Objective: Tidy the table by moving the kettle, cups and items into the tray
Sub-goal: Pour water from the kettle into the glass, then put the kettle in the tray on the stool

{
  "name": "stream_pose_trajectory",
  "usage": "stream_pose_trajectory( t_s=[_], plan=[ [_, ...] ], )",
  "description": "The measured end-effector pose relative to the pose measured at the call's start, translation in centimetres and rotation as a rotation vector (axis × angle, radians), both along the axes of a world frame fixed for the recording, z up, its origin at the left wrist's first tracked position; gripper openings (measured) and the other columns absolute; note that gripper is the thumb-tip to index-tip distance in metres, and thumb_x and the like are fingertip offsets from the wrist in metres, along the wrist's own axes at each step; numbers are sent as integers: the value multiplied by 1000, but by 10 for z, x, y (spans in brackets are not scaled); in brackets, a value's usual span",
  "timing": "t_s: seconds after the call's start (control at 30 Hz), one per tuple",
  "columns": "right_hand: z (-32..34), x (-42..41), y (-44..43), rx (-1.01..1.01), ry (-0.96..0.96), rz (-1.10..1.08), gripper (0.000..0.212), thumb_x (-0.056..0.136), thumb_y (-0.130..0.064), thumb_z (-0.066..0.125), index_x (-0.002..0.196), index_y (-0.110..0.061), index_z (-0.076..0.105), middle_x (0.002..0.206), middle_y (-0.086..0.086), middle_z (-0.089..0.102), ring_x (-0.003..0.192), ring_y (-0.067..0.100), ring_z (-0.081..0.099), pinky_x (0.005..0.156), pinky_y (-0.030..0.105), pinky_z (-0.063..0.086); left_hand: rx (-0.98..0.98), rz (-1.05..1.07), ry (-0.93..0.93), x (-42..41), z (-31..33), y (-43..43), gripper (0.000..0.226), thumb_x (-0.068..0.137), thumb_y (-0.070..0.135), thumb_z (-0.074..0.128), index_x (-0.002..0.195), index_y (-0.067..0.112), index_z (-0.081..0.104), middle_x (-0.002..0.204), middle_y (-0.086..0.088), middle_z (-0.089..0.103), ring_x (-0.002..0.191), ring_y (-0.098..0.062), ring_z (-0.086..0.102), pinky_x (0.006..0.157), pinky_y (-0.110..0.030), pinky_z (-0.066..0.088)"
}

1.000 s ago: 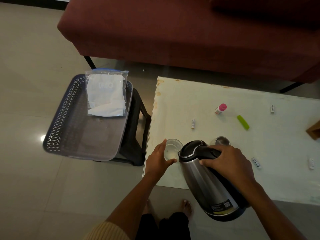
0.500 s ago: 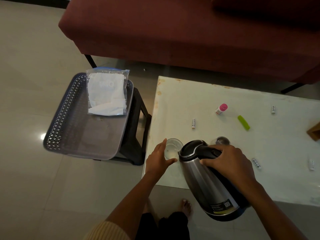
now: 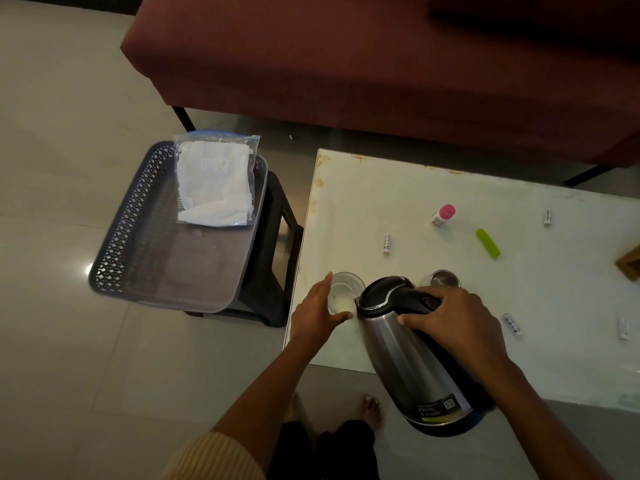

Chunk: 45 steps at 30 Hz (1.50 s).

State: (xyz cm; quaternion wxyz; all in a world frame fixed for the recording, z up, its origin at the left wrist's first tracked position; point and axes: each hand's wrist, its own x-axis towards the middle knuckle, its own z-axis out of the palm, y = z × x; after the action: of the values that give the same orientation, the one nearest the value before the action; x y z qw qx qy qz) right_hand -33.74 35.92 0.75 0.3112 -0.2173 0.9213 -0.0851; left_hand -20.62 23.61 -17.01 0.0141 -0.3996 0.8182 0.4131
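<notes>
A steel kettle with a black lid and handle is tilted toward a clear glass cup near the table's left front corner. My right hand grips the kettle's handle. My left hand curls round the glass cup from the left. A small steel cup stands just behind the kettle. Several small batteries lie scattered on the pale table, with a pink-capped tube and a green stick. The grey lattice tray sits on a dark stool to the left.
A clear bag of white paper leans in the tray's far end. The dark stool stands between tray and table. A maroon sofa runs behind the table. A wooden object pokes in at the right edge. My bare feet show below.
</notes>
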Motion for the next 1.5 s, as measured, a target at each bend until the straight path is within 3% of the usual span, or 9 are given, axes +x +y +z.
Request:
stream_pose_trajectory(
  t_s=[0.5, 0.6, 0.73, 0.83, 0.93, 1.13, 1.27, 1.37, 1.5],
  plan=[
    [1, 15, 24, -129, 29, 10, 48, 74, -47, 69, 120, -41, 57, 103, 3, 68, 96, 24, 62, 79, 30, 46, 137, 33, 6, -5, 18, -1, 90, 80, 31, 70, 148, 18, 12, 153, -2, 28, 139, -21, 31, 109, -34, 33],
    [15, 20, 27, -206, 40, 1, 44, 73, -43, 71, 115, -40, 60, 96, 2, 68, 90, 23, 62, 77, 30, 47, 161, 183, 67, -3, 42, -10, 70, 86, 24, 64, 144, 15, 27, 150, -4, 33, 138, -21, 32, 110, -33, 30],
    [40, 27, 17, -269, 71, 51, 47, 70, -46, 72, 115, -39, 60, 96, 0, 66, 89, 21, 61, 81, 36, 52, 358, 315, 253, 3, 97, -37, 29, 95, 24, 48, 114, 5, 60, 115, -13, 65, 104, -22, 62, 76, -12, 49],
    [64, 37, -2, -353, 98, 108, 52, 69, -48, 73, 118, -38, 59, 99, 1, 68, 90, 21, 61, 83, 38, 53, 482, 261, 283, 20, 144, -59, 24, 95, 24, 49, 101, 6, 64, 98, -10, 70, 78, -11, 66, 74, -22, 53],
    [85, 52, -31, -499, 113, 184, 49, 70, -39, 75, 116, -26, 64, 98, -2, 72, 91, 17, 64, 86, 37, 52, 482, 306, 341, 43, 178, -84, 8, 90, 16, 57, 91, 13, 64, 82, 1, 67, 63, 0, 66, 63, -14, 54],
    [92, 86, -109, -756, 66, 319, 48, 68, -42, 76, 112, -28, 64, 94, -10, 70, 85, 4, 64, 80, 23, 52, 347, 578, 420, 95, 227, -157, 4, 83, 10, 65, 85, 14, 67, 78, -3, 69, 71, -13, 66, 71, -26, 56],
    [83, 111, -168, -867, 65, 436, 57, 68, -46, 70, 119, -23, 60, 104, 0, 71, 90, 17, 67, 78, 26, 54, 80, 713, 438, 132, 239, -209, 14, 72, 8, 74, 68, 21, 71, 58, 2, 69, 63, -18, 63, 73, -36, 57],
    [68, 124, -208, -750, 67, 549, 59, 75, -48, 70, 122, -16, 54, 110, 7, 67, 93, 23, 65, 68, 11, 43, -86, 799, 360, 154, 233, -241, 6, 71, 12, 74, 74, 17, 74, 70, -7, 71, 62, -16, 63, 73, -36, 58],
    [40, 138, -244, -520, 148, 707, 54, 84, -52, 56, 121, -13, 45, 109, 11, 64, 93, 27, 63, 65, 22, 38, -181, 882, 220, 169, 217, -263, 13, 75, 9, 70, 87, 9, 74, 82, -12, 73, 67, -17, 64, 70, -32, 56]
  ],
)
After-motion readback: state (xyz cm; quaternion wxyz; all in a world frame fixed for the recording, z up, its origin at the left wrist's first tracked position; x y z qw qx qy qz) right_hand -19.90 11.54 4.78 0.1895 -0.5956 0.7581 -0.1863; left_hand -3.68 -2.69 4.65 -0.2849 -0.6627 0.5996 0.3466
